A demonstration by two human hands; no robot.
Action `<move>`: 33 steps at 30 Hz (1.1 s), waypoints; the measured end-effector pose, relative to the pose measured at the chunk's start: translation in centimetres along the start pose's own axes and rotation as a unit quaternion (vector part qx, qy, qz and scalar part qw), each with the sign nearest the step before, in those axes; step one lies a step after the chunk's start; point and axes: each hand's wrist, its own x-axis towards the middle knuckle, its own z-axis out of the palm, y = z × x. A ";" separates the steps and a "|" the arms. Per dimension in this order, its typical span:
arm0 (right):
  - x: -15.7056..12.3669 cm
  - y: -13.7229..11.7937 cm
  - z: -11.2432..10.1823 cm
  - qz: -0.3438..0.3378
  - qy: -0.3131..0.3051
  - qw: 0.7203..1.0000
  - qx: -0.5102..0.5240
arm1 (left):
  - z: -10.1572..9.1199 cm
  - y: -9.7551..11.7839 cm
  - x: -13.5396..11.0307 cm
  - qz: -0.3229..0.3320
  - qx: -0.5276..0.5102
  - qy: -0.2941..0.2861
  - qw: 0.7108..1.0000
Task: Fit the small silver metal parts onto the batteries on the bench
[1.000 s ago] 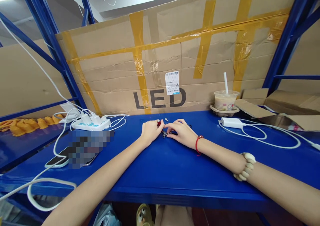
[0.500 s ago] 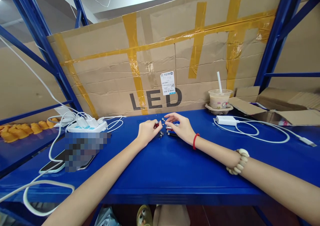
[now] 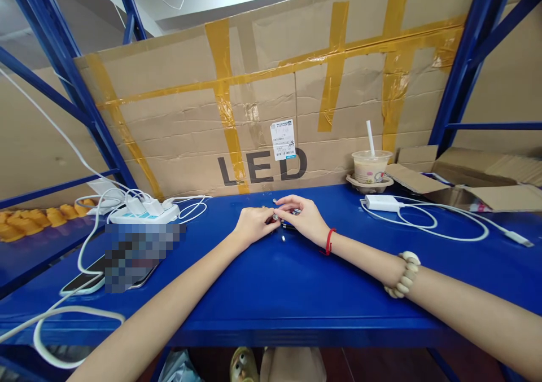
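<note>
Both of my hands meet over the blue tabletop [image 3: 271,280]. My left hand [image 3: 254,225] is closed around a small dark red cylinder [image 3: 270,220], mostly hidden by the fingers. My right hand [image 3: 304,217] pinches a small silver part [image 3: 275,217] at the cylinder's end; whether the two are joined I cannot tell. Beneath the right palm lie some slim dark and shiny pieces [image 3: 289,225], largely covered. A tiny silver piece [image 3: 283,238] rests in front of the fingertips.
At left are a white power strip [image 3: 146,215] with cables and a phone [image 3: 84,280] beside a blurred patch. Rightward stand a drink cup [image 3: 371,167] in a holder, a white charger [image 3: 382,202] with its cable, and an open carton [image 3: 486,184]. A cardboard sheet [image 3: 262,111] backs the table.
My right hand has moved left and its fingers have closed at the end of the red cylinder in my left hand. The hands, apart before, now touch.
</note>
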 end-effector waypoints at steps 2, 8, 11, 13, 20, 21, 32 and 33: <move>0.0 0.1 0.1 -0.027 0.012 0.999 -0.036 | 0.0 0.1 0.0 -0.018 -0.010 0.000 1.000; -0.4 -0.5 -1.2 -0.109 -0.070 0.960 -0.250 | -0.4 0.3 0.2 -0.134 0.027 -0.003 0.991; -0.8 -1.4 -1.9 -0.191 -0.188 0.890 -0.368 | -0.6 0.3 0.3 -0.162 0.043 0.001 0.986; -0.9 -1.8 -2.1 -0.213 -0.235 0.845 -0.430 | -0.6 0.3 0.3 -0.169 0.049 -0.001 0.984; 1.1 -2.4 -4.9 -0.092 -0.157 0.852 -0.491 | -0.5 0.2 0.4 -0.165 0.069 0.003 0.984; 1.5 -2.5 -5.8 -0.065 -0.138 0.857 -0.493 | -0.5 0.2 0.4 -0.163 0.069 0.006 0.984; 2.5 -0.5 -10.0 0.229 -0.315 0.885 -0.255 | -0.4 0.4 0.3 -0.164 0.074 0.007 0.984; 2.5 -0.5 -10.1 0.244 -0.326 0.879 -0.249 | -0.5 0.4 0.3 -0.165 0.075 0.004 0.983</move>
